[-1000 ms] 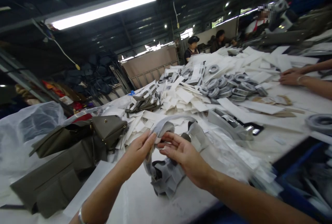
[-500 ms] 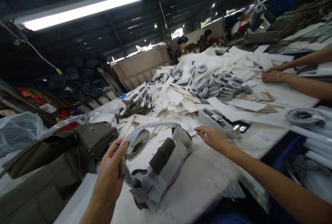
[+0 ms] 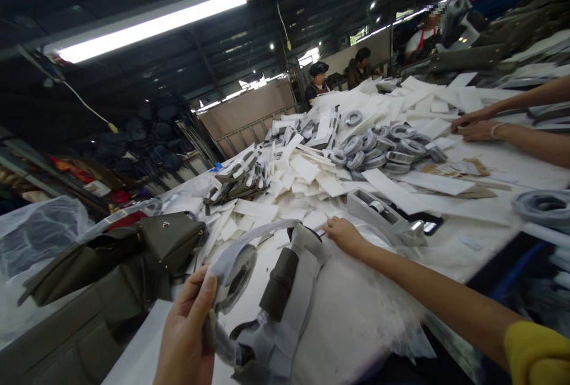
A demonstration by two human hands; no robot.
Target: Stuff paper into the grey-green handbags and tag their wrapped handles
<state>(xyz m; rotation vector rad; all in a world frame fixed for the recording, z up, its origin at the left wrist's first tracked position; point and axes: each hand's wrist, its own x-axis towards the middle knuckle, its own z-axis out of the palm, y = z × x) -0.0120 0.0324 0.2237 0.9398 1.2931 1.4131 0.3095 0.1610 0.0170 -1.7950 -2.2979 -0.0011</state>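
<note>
From my distant seat, I see the left hand (image 3: 191,316) gripping the film-wrapped strap (image 3: 279,284) by its left side over the white table (image 3: 342,308), probably so the loop will not collapse, while whether the right hand (image 3: 345,236), near its far bend, pinches anything, I cannot tell.

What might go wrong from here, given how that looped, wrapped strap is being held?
The left hand grips the wrapped strap at one side, so the rest of the loop might swing or slip. The right hand is close to the grey dispenser, so a sideways move could bump it. The strap's far end is also near loose white pieces and might drag a few along.
</note>
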